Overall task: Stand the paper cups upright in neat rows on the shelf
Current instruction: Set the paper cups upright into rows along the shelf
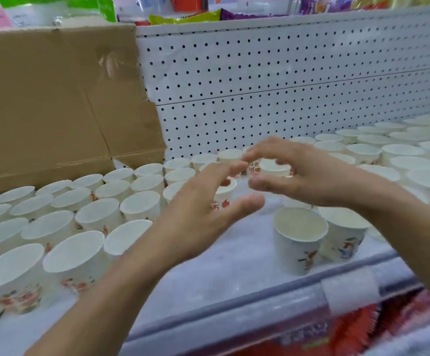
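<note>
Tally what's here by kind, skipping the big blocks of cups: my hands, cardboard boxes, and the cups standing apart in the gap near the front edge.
Hands: 2, the left hand and the right hand
Cardboard box: 1
Cups standing apart in the gap: 2, the nearer cup and the cup behind it
Total: 5

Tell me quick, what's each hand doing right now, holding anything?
Left hand: open, fingers spread, holding nothing.
Right hand: curved over a paper cup; blur hides whether it grips it.
</note>
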The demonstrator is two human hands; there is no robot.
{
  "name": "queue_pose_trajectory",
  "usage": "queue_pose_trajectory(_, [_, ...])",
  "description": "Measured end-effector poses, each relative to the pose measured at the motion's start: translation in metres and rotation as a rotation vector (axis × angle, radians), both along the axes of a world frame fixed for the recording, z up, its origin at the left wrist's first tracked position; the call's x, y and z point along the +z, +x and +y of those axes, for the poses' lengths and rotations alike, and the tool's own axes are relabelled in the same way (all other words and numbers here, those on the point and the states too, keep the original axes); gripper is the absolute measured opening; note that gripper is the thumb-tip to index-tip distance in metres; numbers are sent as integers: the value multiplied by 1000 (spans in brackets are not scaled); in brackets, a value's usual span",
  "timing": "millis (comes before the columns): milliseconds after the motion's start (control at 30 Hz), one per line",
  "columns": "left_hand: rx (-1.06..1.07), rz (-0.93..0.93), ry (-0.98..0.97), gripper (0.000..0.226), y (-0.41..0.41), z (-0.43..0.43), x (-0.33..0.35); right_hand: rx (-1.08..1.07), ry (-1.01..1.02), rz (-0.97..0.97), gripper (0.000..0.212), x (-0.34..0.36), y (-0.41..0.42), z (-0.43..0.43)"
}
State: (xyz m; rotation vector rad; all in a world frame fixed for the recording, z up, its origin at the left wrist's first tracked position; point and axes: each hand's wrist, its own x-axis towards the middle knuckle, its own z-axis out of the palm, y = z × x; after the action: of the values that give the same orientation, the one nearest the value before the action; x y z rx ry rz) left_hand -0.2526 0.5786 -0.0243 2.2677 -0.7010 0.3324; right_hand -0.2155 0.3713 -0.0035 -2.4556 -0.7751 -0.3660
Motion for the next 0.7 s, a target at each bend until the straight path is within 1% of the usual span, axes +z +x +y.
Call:
queue_pose_trajectory(100, [-1,49,-121,78,-18,-27,-23,-67,168,-127,42,-14,-26,-26])
queue_pose_trajectory(167, [33,80,-197,87,-28,-48,-33,-141,271,-172,40,-23,-40,-50])
queue_pose_trajectory(233, [91,92,-218,94,-30,-66,-43,-168,300,-184,44,-36,-52,-67])
queue_pose_trajectory(300, [128,90,-165,94,-25,-70,-47,-183,287,-165,50,-56,-54,-71])
queue_pose_trajectory(367, [137,84,-109,86,-21,-79,-51,-227,252,-156,55,-69,-55,-78])
queue_pose_trajectory(400, [241,51,-121,81,-34,-88,-50,-143,224,-131,55,-66,-61,-84])
queue_pose_trajectory(433, [303,46,-128,76,-42,-92,-48,-101,181,-106,53,-66,-65,-89])
queue_pose_trajectory(567, [306,32,-31,65,-41,-75,-47,-108,191,-147,38,-79,-63,-85])
queue_pose_trajectory(633, [350,6,72,66,-45,-62,-37,-78,196,-137,30,-79,-61,-78])
queue_pose_trajectory(700, [412,-4,225,68,-44,-42,-29,-31,175,-109,26,-78,-58,-62])
